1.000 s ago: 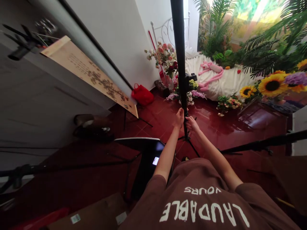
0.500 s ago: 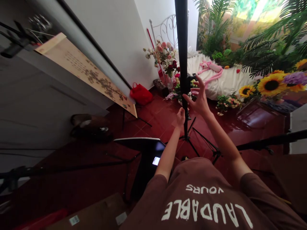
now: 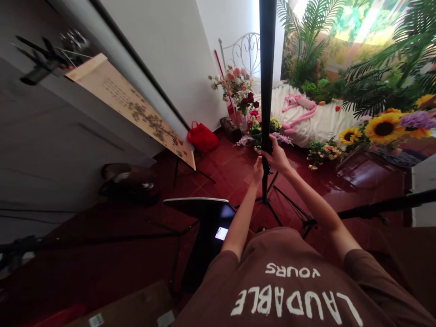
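A black tripod stand (image 3: 267, 81) rises upright in front of me, its legs spread on the floor. My left hand (image 3: 259, 170) is closed around the pole's lower part from the left side. Just above it, my right hand (image 3: 278, 158) grips the same pole from the right, thumb across the near side and fingertips partly hidden behind. A dark clamp knob (image 3: 269, 169) shows on the pole beside my hands.
A dark panel with a lit phone (image 3: 221, 233) lies left of my forearm. A painted scroll (image 3: 136, 111) hangs at the left near a red bag (image 3: 203, 137). Flowers (image 3: 238, 86), sunflowers (image 3: 384, 128) and a pink plush toy (image 3: 301, 104) are beyond. Another stand's bar (image 3: 384, 206) crosses at the right.
My right hand has slid down the pole from the upper knob to just above my left hand, and its spread fingers have closed. The left hand stays on the pole.
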The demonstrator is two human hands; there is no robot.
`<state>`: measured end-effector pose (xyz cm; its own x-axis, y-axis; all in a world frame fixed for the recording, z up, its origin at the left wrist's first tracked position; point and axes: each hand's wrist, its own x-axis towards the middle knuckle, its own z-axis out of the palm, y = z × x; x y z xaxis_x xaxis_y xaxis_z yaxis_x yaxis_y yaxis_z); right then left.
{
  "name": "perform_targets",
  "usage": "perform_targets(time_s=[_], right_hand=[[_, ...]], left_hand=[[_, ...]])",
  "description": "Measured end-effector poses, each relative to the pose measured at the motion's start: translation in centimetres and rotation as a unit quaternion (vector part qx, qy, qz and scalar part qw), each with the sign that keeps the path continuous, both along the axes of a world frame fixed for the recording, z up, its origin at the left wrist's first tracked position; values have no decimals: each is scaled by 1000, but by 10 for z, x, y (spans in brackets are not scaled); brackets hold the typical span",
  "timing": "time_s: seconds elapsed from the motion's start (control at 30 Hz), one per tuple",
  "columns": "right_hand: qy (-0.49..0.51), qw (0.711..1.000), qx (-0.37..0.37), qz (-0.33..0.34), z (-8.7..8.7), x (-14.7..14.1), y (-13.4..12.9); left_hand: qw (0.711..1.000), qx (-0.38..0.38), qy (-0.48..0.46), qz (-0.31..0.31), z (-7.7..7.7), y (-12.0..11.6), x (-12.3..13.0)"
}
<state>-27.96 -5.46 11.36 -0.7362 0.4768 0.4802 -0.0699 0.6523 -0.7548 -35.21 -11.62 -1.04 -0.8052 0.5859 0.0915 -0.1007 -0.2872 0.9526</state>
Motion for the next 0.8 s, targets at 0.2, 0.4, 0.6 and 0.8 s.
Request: perform_targets(time_s=[0.2,0.4,0.6,0.8], right_hand=[[34,998,-23,-43,-24,0,-10],[36,997,-69,-10,-23,7,-14],[53,988,-126,-71,-54,51,-31],[-1,966,-226,-124,-82,61,-44]], left_hand=[[999,40,-4,8,-6,3,-1],[999,33,-11,19,-9,4,1],[999,21,-33,21,-4,6,4],[999,-7,-24,33,8,2,9]])
